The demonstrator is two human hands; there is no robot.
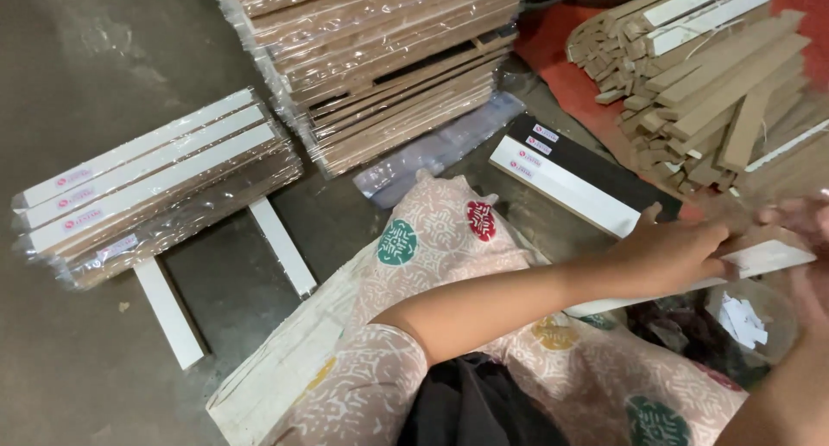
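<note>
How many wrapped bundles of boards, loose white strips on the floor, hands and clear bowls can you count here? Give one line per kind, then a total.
Wrapped bundles: 2 (small bundle, big stack)
White strips: 2 (near strip, far strip)
Hands: 2 (left hand, right hand, blurred)
Bowl: 1
Total: 7

The left hand [682,243] lies at centre right of the frame, fingers curled over a long white flat board strip [760,260]; the right hand [799,221] at the right edge is blurred, its grip unclear; a black-and-white labelled board bundle [570,174] sits just above; plastic-wrapped stacks of brown boards [389,57] fill the top centre; a smaller wrapped bundle of white-edged strips [147,187] rests at left; loose brown wooden strips [717,83] pile upper right.
</note>
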